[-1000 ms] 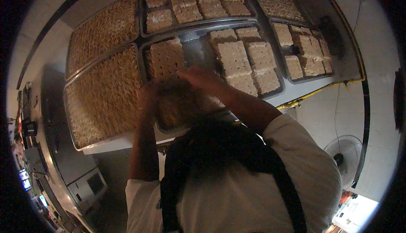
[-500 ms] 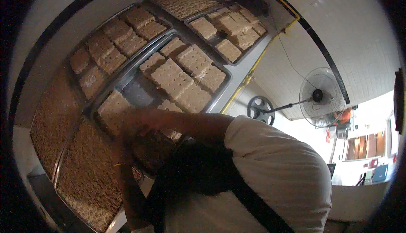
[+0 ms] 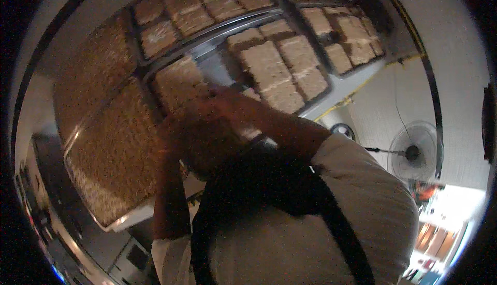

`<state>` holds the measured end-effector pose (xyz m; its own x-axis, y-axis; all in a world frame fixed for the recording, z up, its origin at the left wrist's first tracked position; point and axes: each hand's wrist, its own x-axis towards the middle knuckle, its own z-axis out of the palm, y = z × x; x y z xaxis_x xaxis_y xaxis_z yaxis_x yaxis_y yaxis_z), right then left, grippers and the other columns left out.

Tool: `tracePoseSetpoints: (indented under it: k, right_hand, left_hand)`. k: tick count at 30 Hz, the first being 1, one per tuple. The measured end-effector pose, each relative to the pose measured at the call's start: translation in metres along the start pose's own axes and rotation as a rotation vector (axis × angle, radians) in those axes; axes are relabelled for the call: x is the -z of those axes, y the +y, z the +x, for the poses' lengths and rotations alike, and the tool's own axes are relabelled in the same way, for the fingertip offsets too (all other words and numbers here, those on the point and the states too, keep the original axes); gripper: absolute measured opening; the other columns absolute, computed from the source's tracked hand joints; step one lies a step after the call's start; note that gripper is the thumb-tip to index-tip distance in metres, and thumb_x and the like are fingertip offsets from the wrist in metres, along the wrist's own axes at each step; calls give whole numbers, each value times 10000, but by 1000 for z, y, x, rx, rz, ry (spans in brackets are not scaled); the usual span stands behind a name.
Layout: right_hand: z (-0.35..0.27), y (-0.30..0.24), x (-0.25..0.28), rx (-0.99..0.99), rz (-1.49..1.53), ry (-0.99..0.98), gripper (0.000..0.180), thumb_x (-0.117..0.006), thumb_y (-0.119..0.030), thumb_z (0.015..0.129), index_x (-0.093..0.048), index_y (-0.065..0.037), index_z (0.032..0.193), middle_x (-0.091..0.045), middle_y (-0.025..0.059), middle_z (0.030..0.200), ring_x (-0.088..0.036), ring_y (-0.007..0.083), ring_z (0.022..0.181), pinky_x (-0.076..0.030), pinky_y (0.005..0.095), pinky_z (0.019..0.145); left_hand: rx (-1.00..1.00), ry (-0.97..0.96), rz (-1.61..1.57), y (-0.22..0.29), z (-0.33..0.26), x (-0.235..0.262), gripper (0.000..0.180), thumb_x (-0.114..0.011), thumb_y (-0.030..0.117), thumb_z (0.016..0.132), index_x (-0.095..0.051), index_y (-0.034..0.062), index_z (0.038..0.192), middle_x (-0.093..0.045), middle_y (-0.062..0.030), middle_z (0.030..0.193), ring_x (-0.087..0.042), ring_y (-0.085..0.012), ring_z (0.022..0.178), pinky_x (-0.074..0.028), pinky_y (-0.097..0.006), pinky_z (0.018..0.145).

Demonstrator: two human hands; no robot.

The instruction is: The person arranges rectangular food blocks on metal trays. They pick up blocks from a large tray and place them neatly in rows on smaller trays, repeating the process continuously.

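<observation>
My left hand [image 3: 178, 121] and my right hand [image 3: 220, 104] are close together over the near part of a metal tray [image 3: 207, 65]. Both are dark and smeared by motion, so their fingers and anything in them cannot be made out. Right beyond them lies a pale brown, square baked slab [image 3: 178, 80]. More square baked slabs with small holes [image 3: 269, 70] sit in the right half of the same tray, some stacked. A dark brown surface [image 3: 207, 142] shows in shadow just below my hands.
A tray of coarse brown baked sheet [image 3: 111, 155] lies to the left, with another sheet [image 3: 93, 67] beyond it. Trays of cut slabs stand at the back [image 3: 191, 18] and far right [image 3: 339, 57]. A fan [image 3: 412, 153] stands at the right by a white wall.
The whole view has turned and shifted, so the trays appear higher and further right. My hands stay together over the same tray, near the same pale slab.
</observation>
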<state>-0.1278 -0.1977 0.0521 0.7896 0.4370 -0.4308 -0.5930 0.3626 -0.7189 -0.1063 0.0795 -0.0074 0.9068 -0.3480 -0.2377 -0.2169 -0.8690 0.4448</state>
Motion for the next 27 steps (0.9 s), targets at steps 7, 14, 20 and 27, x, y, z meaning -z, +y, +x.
tracePoseSetpoints:
  k: [7,14,20,27]
  right_hand:
    - [-3,-13,-3,59,-65,-72,571,-732,-272,963,-535,-12,1432,-601,132,1396,-639,276,1221,-548,440,1047]
    - [0,-12,0,264,-574,116,469,-724,-268,956,-614,-12,1332,-650,120,1271,-661,297,1153,-595,493,970]
    - [20,-16,-8,-143,123,343,368,-694,-280,969,-658,-34,1240,-692,102,1177,-692,281,1066,-621,547,872]
    - [22,-9,-12,-28,189,334,349,-683,-287,968,-683,-12,1182,-722,116,1163,-704,271,1061,-589,465,945]
  left_hand:
    - [264,-52,-1151,49,-12,21,532,-701,298,981,-580,26,1423,-680,-108,1266,-672,-217,1085,-554,-359,931]
    - [-7,152,-251,53,-15,29,549,-696,271,981,-558,-11,1432,-668,-150,1302,-657,-234,1143,-550,-354,938]
    - [361,37,-1265,61,3,14,596,-730,258,953,-541,-39,1433,-664,-188,1294,-656,-265,1152,-545,-379,966]
    - [206,212,-1056,48,13,-21,727,-829,267,869,-506,-52,1436,-691,-178,1222,-683,-291,1083,-558,-394,920]
